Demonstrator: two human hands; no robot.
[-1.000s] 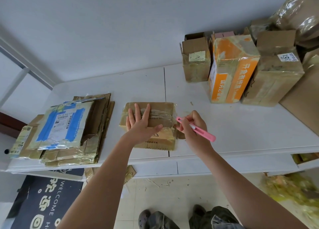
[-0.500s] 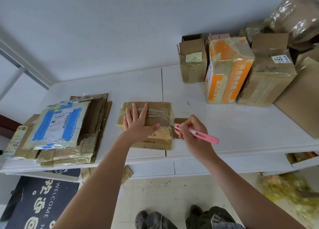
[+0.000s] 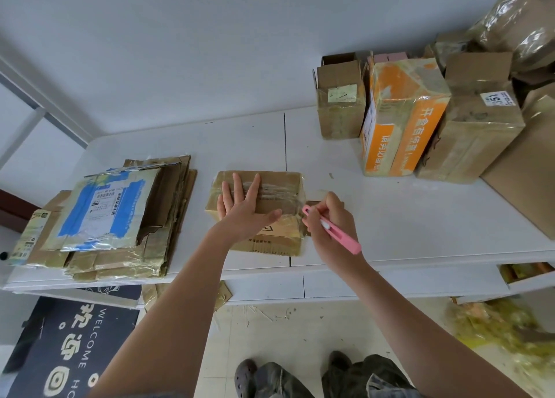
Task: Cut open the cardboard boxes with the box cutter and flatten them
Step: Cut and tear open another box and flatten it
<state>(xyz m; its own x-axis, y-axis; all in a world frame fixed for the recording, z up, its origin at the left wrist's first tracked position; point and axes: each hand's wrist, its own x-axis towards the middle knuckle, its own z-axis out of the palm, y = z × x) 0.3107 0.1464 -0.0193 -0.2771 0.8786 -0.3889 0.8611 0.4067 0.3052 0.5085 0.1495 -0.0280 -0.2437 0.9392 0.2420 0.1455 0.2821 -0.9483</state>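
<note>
A small taped cardboard box (image 3: 277,187) lies on the white table (image 3: 390,217) near its front edge. My left hand (image 3: 243,208) presses flat on the box's top, fingers straight and spread. My right hand (image 3: 332,223) grips a pink box cutter (image 3: 336,231), its tip at the box's right end by the taped seam. A stack of flattened boxes (image 3: 120,217), the top one with blue tape and a shipping label, lies at the table's left.
Several standing boxes crowd the back right: a brown one (image 3: 341,103), an orange one (image 3: 402,118), and a labelled brown one (image 3: 474,121). A large plastic-wrapped bundle (image 3: 522,22) sits above them. A dark welcome mat (image 3: 69,346) and yellowish scraps (image 3: 495,328) lie on the floor.
The right hand with the cutter has shifted slightly along the box's right end. The left hand stays pressed on the box top.
</note>
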